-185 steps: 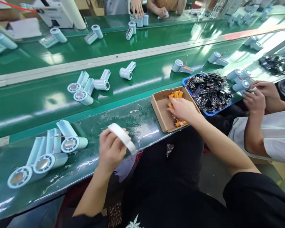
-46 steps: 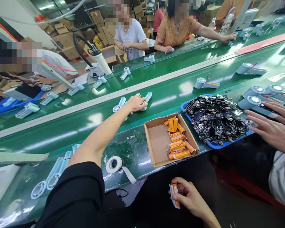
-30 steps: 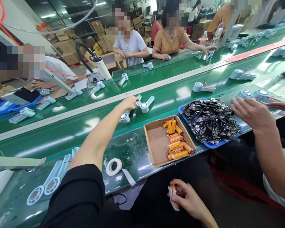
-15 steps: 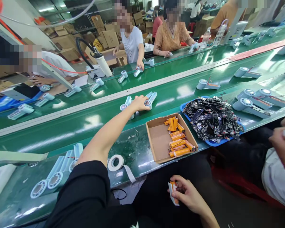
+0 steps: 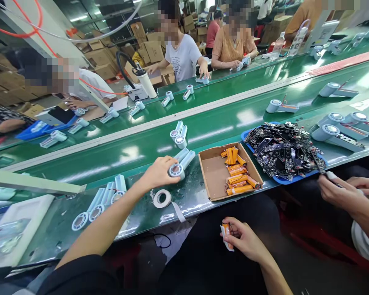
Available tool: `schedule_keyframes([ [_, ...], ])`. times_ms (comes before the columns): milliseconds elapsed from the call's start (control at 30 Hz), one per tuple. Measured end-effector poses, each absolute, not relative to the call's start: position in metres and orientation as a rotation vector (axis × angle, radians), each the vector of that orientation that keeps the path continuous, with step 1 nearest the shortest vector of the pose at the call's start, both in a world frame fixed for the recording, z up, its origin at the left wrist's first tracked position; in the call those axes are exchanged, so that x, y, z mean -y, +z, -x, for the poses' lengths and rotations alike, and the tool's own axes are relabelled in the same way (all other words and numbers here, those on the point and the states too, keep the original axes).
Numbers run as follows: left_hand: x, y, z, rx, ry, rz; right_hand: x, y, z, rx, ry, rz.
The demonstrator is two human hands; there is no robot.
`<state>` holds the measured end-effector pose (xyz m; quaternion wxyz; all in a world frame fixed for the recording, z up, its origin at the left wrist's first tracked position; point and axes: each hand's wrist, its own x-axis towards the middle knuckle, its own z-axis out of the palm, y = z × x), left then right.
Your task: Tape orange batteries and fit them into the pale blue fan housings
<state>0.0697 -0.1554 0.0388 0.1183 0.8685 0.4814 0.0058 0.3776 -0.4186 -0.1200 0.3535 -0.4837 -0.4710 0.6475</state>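
Note:
My left hand is closed around light-blue handheld fan housings, its fingers at the round head. Two trough-like handles point away from me, side by side; the hand covers part of the heads. Just below lies a roll of white tape with its loose end over the table edge. Above my lap, my right hand pinches an orange battery with a white strip along it. Between the hands, a cardboard tray contains several orange batteries.
A blue tray is heaped with black circuit boards. More fan housings stand at left, and two sit on the green conveyor belt. A co-worker's hands are close on the right; other people sit across the belt.
My left hand has drawn fan housings from the belt toward the near table edge, beside the tape roll. My right hand still holds the battery over my lap. The view has shifted left.

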Motion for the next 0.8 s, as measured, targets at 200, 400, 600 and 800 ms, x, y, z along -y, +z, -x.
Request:
schedule_keyframes([
  [200,0.155,0.024,-0.078,-1.375,-0.069,-2.45,0.418,-0.112,-0.373,1.197,1.699,1.301],
  [400,0.036,0.018,-0.103,-1.586,0.127,-2.405,0.417,-0.108,-0.368,1.18,1.683,1.319],
  [600,-0.031,-0.003,-0.123,-1.527,0.153,-2.326,0.42,-0.113,-0.365,1.186,1.648,1.355],
  [800,-0.027,-0.002,-0.11,-1.476,0.296,-2.345,0.417,-0.115,-0.363,1.232,1.64,1.334],
])
